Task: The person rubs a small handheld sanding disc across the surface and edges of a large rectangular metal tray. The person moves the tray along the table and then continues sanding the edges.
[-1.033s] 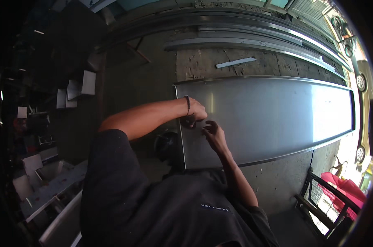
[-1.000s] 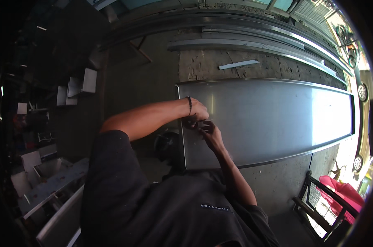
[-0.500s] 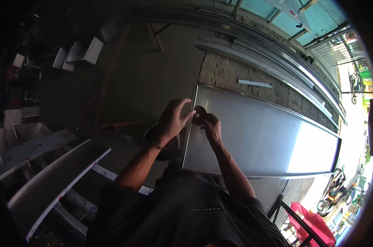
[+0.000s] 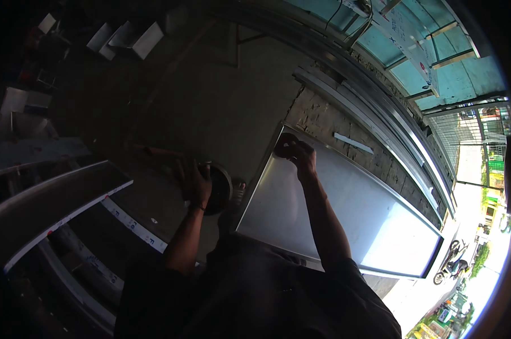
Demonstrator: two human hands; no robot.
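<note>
My right hand (image 4: 304, 159) pinches a dark reddish-brown disc (image 4: 284, 142), which looks like an abrasive disc. It holds the disc over the far left corner of a long, shallow steel tray (image 4: 346, 198) with raised edges. Off the tray's left side, my left hand (image 4: 197, 185) is in shade with its fingers apart, and nothing shows in it. A dark round object with a pale rim (image 4: 228, 186) lies right beside that hand; its kind is too dim to make out.
Beyond the tray lie a short pale strip (image 4: 353, 142) and long metal lengths (image 4: 374, 110) on a worn wooden surface. A framed panel (image 4: 58, 206) stands at the left, above film-covered bars (image 4: 134, 224). Bent metal pieces (image 4: 145, 40) sit at the far left.
My left hand has left the disc and moved left and nearer me, down beside the round object. The disc stays in my right hand. The whole view has turned.
</note>
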